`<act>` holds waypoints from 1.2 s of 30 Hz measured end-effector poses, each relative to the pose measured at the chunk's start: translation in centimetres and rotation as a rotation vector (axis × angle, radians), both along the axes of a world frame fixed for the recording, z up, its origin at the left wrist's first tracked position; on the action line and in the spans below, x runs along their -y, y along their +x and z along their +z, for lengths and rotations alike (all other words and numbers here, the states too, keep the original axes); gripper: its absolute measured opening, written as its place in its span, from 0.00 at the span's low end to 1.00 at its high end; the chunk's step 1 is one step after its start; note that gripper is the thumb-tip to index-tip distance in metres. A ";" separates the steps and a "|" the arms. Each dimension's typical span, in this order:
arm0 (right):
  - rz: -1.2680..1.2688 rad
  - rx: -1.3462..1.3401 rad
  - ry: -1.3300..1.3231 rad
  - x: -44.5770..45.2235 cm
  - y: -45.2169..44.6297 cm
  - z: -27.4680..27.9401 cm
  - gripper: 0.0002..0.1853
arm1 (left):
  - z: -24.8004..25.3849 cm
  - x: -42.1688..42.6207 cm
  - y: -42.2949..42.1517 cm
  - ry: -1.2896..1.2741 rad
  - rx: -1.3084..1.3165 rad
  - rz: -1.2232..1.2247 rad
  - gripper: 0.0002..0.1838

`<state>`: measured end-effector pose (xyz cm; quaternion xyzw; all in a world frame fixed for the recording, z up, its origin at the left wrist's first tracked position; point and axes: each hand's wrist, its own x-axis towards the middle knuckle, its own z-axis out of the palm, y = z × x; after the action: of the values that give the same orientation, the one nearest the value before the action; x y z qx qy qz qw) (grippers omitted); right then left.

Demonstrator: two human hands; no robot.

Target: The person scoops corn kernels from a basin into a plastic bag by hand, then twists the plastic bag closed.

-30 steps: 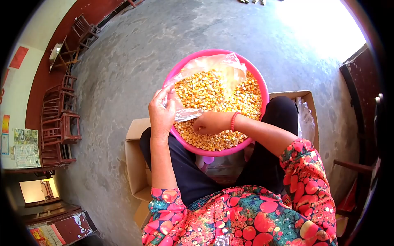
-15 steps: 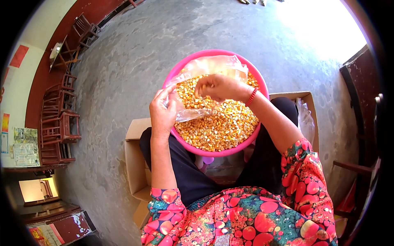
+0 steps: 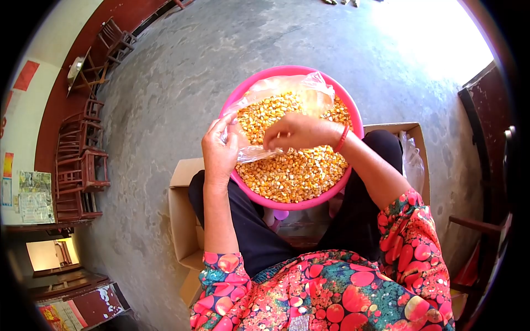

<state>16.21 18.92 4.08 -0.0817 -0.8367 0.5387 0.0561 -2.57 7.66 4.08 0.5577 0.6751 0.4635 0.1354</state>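
Observation:
A pink basin (image 3: 358,118) full of yellow corn kernels (image 3: 298,179) sits at my knees. Inside it lies a clear plastic bag (image 3: 259,154), with corn also showing within its open mouth. My left hand (image 3: 220,149) is closed on the bag's left edge, thumb and fingers pinching the film. Over the middle of the basin, my right hand (image 3: 302,132) has its fingers curled downward, their tips at the near edge of the bag. Whatever lies between those fingertips is hidden. A red bracelet (image 3: 342,139) circles the right wrist.
Cardboard boxes stand beside both legs, an open one at the left (image 3: 185,220) and one at the right (image 3: 418,132) holding clear plastic (image 3: 412,160). Wooden chairs (image 3: 83,165) line the left wall. A dark wooden chair (image 3: 477,226) is at the right on the concrete floor (image 3: 160,99).
My right hand has moved down toward me, from above the corn in the bag to the bag's near edge. My left hand keeps its grip in the same place.

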 end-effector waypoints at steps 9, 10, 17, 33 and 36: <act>0.064 0.063 0.500 7.3 -2.3 -5.4 0.15 | 0.3 -0.1 0.1 -0.024 -0.007 0.000 0.21; 0.022 0.150 0.547 7.5 -2.5 -6.0 0.14 | 0.2 -0.1 0.1 -0.013 -0.022 -0.005 0.21; 0.066 0.192 0.655 7.7 -2.9 -5.8 0.11 | 0.5 -0.1 0.2 -0.026 -0.030 -0.007 0.20; 0.181 0.129 -0.013 3.4 -1.9 -4.3 0.13 | 0.6 0.2 0.2 -0.019 -0.029 -0.012 0.20; 0.095 0.029 -0.080 1.9 -1.4 -3.0 0.10 | 0.5 0.1 0.0 -0.019 -0.038 -0.019 0.20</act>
<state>14.86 17.03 1.09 -0.0521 -0.8182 0.5724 0.0150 -2.56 7.54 4.57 0.5714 0.6766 0.4452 0.1323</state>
